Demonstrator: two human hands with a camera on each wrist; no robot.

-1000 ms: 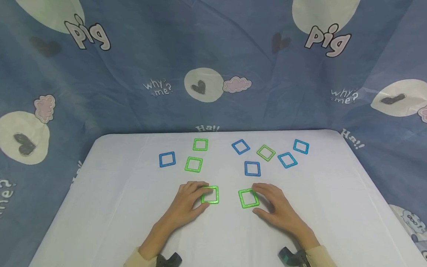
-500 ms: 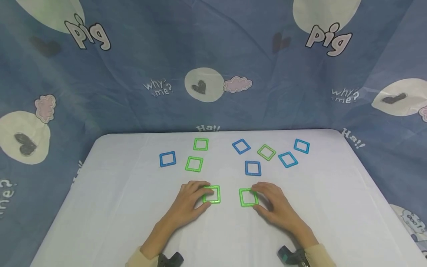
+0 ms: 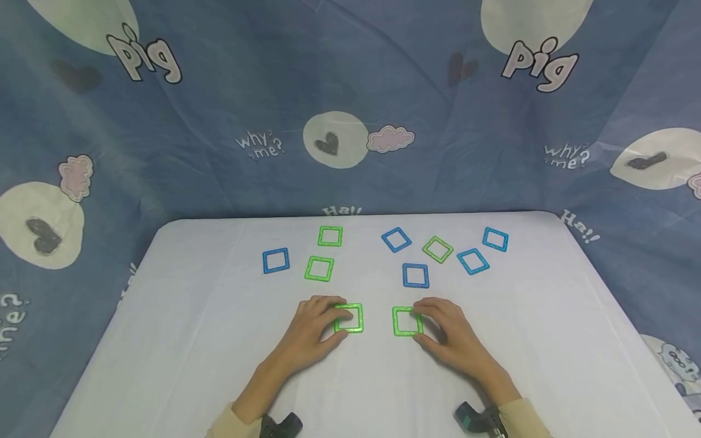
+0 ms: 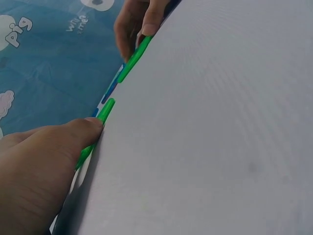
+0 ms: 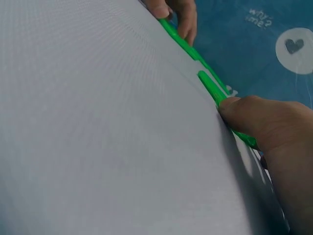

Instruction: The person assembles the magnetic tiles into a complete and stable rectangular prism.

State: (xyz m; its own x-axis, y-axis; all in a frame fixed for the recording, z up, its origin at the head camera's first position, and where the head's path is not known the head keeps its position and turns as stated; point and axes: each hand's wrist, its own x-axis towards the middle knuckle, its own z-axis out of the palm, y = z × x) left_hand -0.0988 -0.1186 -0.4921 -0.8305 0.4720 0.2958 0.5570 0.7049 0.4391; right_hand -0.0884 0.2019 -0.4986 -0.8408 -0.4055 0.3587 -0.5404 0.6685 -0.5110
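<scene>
Two green square plastic frames lie on the white table, a short gap apart. My left hand [image 3: 313, 331] holds the left green square frame [image 3: 361, 318] by its outer side, thumb at the near edge and fingers at the far edge. Mirroring it, my right hand [image 3: 457, 334] grips the right green square frame [image 3: 395, 322] between thumb and fingers. Seen from the left wrist, the thumb [image 4: 80, 132] presses on the edge of its frame. In the right wrist view the other thumb [image 5: 239, 110] does the same. Fingertips are partly hidden behind the frames.
Farther back on the white table [image 3: 164, 316] lie several loose blue square frames [image 3: 404, 277]. Among them are three green ones, one green frame [image 3: 317, 279] just beyond my left hand. A blue patterned cloth [image 3: 219, 182] hangs behind the table.
The right green frame has turned from tilted to nearly level with the left one, and my right thumb has come onto its near edge. My left hand and its frame have shifted slightly right.
</scene>
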